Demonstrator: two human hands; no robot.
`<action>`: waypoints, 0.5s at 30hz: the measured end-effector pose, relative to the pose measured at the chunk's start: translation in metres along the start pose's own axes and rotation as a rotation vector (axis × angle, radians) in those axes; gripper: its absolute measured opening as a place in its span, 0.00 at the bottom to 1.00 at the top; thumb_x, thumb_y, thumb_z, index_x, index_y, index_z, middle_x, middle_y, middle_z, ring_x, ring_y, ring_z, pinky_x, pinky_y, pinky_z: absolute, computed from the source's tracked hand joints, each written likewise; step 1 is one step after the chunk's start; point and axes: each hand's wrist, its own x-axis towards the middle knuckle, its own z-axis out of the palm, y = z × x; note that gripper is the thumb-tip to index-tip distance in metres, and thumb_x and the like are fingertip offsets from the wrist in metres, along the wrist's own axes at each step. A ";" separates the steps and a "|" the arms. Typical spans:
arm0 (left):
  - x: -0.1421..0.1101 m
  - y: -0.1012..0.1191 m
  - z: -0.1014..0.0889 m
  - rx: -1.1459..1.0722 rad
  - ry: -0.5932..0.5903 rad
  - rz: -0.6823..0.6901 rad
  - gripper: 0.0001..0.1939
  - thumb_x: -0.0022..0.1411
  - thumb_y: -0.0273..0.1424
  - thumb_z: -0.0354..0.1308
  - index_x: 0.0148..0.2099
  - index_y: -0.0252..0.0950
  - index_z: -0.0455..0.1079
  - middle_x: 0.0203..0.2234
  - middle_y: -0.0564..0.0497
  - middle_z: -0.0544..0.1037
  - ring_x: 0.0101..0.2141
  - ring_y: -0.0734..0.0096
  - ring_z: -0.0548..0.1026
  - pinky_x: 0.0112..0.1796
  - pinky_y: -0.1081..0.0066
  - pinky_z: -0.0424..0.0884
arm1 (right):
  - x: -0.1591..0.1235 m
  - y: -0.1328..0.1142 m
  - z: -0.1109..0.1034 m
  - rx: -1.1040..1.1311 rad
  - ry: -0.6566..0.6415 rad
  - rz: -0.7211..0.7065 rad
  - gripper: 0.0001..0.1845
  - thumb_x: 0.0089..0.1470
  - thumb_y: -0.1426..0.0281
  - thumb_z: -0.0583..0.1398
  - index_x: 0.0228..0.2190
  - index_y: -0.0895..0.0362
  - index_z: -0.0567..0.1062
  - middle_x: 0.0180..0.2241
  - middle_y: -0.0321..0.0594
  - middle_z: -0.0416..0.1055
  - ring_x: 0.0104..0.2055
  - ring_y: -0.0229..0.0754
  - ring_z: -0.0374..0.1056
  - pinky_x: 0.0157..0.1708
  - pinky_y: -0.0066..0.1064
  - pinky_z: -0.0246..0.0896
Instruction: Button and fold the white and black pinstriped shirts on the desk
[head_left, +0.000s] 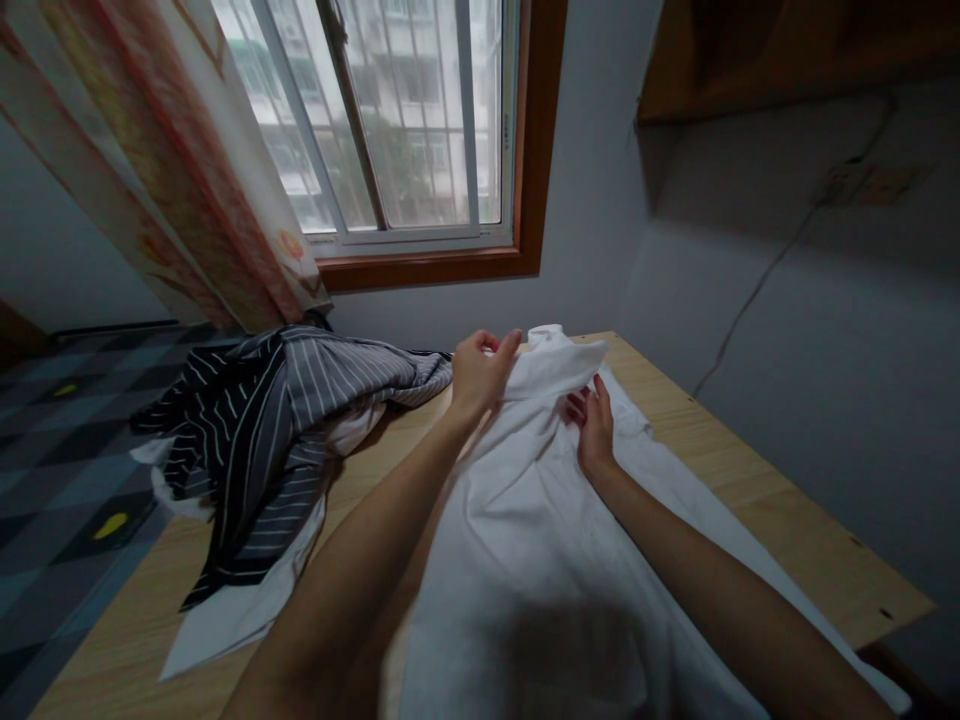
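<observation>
A white shirt lies lengthwise over the wooden table, its collar end toward the window wall and slightly raised. At the left side of the collar is my left hand, fingers curled and thumb up, closed on the cloth. My right hand is at the collar's right side, with its fingertips under and against the pointed edge; the fingers are bent around the fabric, partly in shadow. Creases run down the shirt from between both hands. The lower part of the shirt is dark and blurred close to the camera.
A heap of black, grey and white striped clothing lies on the table's left side, partly over a checked bedspread. Beyond are a window and a floral curtain. A cable runs down the right wall.
</observation>
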 end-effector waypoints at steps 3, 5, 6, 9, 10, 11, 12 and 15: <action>0.012 0.013 -0.020 0.192 0.090 0.171 0.24 0.58 0.53 0.55 0.25 0.37 0.64 0.20 0.53 0.70 0.26 0.69 0.69 0.30 0.72 0.60 | 0.003 0.002 -0.003 -0.088 -0.017 -0.008 0.38 0.56 0.49 0.53 0.63 0.52 0.56 0.59 0.50 0.62 0.53 0.45 0.67 0.52 0.42 0.63; 0.018 0.020 -0.035 0.341 0.102 0.284 0.25 0.58 0.55 0.55 0.28 0.37 0.66 0.22 0.51 0.71 0.30 0.64 0.72 0.33 0.70 0.61 | 0.003 0.001 -0.004 -0.137 -0.017 0.008 0.38 0.56 0.49 0.53 0.63 0.53 0.56 0.59 0.51 0.61 0.53 0.45 0.67 0.53 0.42 0.61; 0.021 0.023 -0.042 0.410 0.101 0.330 0.25 0.58 0.56 0.54 0.30 0.37 0.66 0.22 0.50 0.71 0.32 0.62 0.73 0.34 0.70 0.61 | 0.003 0.000 -0.004 -0.161 -0.016 0.021 0.38 0.56 0.49 0.52 0.63 0.53 0.56 0.59 0.51 0.62 0.53 0.46 0.67 0.53 0.42 0.61; 0.035 0.029 -0.066 0.566 0.108 0.423 0.27 0.58 0.58 0.52 0.34 0.36 0.67 0.24 0.47 0.72 0.37 0.57 0.74 0.38 0.68 0.62 | 0.006 0.003 -0.008 -0.223 -0.030 0.043 0.38 0.56 0.49 0.52 0.63 0.52 0.57 0.60 0.50 0.61 0.54 0.46 0.66 0.53 0.42 0.60; 0.040 0.030 -0.074 0.601 0.114 0.443 0.27 0.59 0.58 0.52 0.35 0.36 0.67 0.26 0.46 0.73 0.38 0.57 0.74 0.38 0.67 0.62 | 0.008 0.005 -0.009 -0.238 -0.031 0.045 0.37 0.56 0.49 0.52 0.63 0.52 0.57 0.60 0.49 0.61 0.55 0.46 0.65 0.54 0.42 0.60; 0.046 0.031 -0.082 0.626 0.122 0.455 0.27 0.59 0.57 0.51 0.36 0.35 0.67 0.27 0.46 0.73 0.39 0.56 0.74 0.39 0.66 0.62 | 0.010 0.007 -0.011 -0.251 -0.030 0.044 0.37 0.56 0.49 0.52 0.63 0.52 0.58 0.60 0.49 0.61 0.55 0.46 0.65 0.54 0.43 0.60; 0.052 0.032 -0.090 0.642 0.131 0.461 0.27 0.60 0.57 0.51 0.37 0.35 0.67 0.28 0.45 0.73 0.40 0.56 0.74 0.40 0.66 0.62 | 0.012 0.010 -0.013 -0.265 -0.028 0.041 0.37 0.56 0.49 0.52 0.62 0.52 0.58 0.60 0.49 0.61 0.55 0.46 0.65 0.54 0.43 0.59; 0.062 0.030 -0.110 0.642 0.156 0.457 0.25 0.60 0.54 0.53 0.39 0.34 0.68 0.31 0.45 0.74 0.43 0.57 0.72 0.42 0.66 0.62 | 0.017 0.017 -0.019 -0.338 -0.074 -0.039 0.36 0.57 0.50 0.52 0.61 0.55 0.61 0.58 0.50 0.63 0.55 0.47 0.64 0.55 0.46 0.59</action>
